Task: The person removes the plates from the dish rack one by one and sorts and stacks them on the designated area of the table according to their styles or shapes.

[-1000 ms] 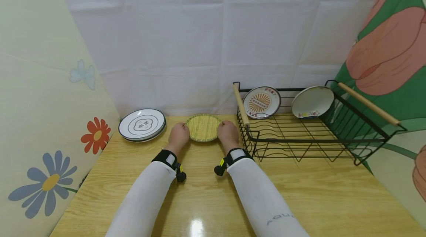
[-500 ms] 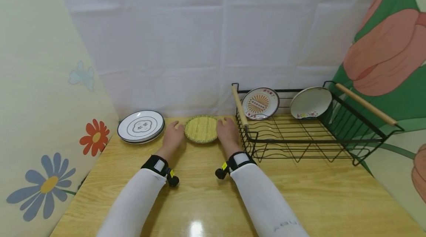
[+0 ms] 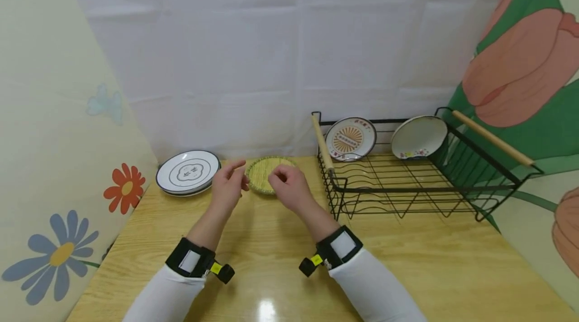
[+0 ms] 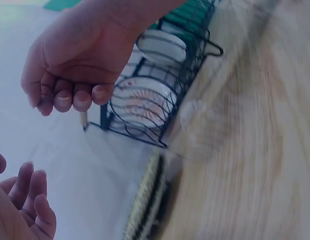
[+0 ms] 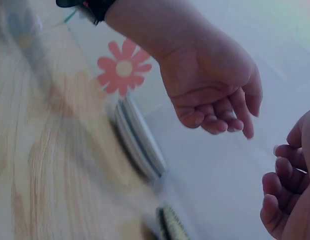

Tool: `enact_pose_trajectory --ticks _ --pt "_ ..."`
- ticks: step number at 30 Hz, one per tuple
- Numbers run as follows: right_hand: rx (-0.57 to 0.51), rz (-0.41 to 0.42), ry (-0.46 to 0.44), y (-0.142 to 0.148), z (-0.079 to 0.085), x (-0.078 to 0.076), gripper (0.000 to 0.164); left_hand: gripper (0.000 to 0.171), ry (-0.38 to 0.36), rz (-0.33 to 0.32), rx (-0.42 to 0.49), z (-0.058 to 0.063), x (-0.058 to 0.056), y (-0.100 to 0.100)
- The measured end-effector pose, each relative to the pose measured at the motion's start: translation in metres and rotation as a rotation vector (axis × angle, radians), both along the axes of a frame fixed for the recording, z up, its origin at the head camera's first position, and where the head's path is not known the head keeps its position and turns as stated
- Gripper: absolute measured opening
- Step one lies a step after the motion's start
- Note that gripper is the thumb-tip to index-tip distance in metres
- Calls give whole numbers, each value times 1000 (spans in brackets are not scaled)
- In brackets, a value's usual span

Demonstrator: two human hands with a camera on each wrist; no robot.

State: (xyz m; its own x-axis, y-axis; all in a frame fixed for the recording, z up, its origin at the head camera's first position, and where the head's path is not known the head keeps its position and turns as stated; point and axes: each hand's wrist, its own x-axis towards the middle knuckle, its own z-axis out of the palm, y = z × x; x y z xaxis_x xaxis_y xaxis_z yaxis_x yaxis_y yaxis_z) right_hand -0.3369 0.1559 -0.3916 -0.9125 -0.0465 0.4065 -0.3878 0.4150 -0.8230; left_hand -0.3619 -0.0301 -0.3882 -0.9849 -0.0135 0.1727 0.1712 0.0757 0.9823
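Observation:
My left hand [image 3: 226,186] hovers above the table, left of a round, yellow-green woven tray [image 3: 262,170], with its fingers loosely bent and nothing held. Over the tray's front right part, my right hand [image 3: 291,189] is raised, thumb and fingers loosely curled round a gap. That hand partly hides the tray in the head view. Seen from the left wrist, the woven tray [image 4: 145,200] shows edge-on with a dark layer beneath it, and both hands are clear of it. Left of the tray lies a stack of white plates [image 3: 189,175] with dark rims.
At the right stands a black wire dish rack [image 3: 407,190] with wooden handles. Upright in it are a patterned plate [image 3: 350,138] and a white bowl [image 3: 418,137]. A white cloth [image 3: 226,61] hangs behind the wooden table [image 3: 271,272].
Both hands gripped the tray's sides, then let go and lifted back towards the body. The right hand swung inward over the tray. The tray stayed in place on the table.

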Motion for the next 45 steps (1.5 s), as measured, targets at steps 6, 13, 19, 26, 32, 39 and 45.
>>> enact_pose_trajectory --ticks 6,13,19,26,32,39,45 --pt "17 66 91 9 32 35 17 30 -1 -56 90 12 29 4" --pt "24 121 308 34 65 59 12 31 40 -79 125 17 48 8" --pt "92 92 440 58 84 59 6 32 49 -92 137 13 51 10" --pt "285 -11 412 93 122 50 12 34 47 -114 127 7 51 8" --pt "451 -74 262 124 164 24 28 34 32 -116 148 10 51 6" --pt "678 -179 116 164 198 -19 47 38 -15 -117 198 12 51 3" --pt "776 -195 -24 192 209 -60 53 40 -40 -115 217 10 50 4"
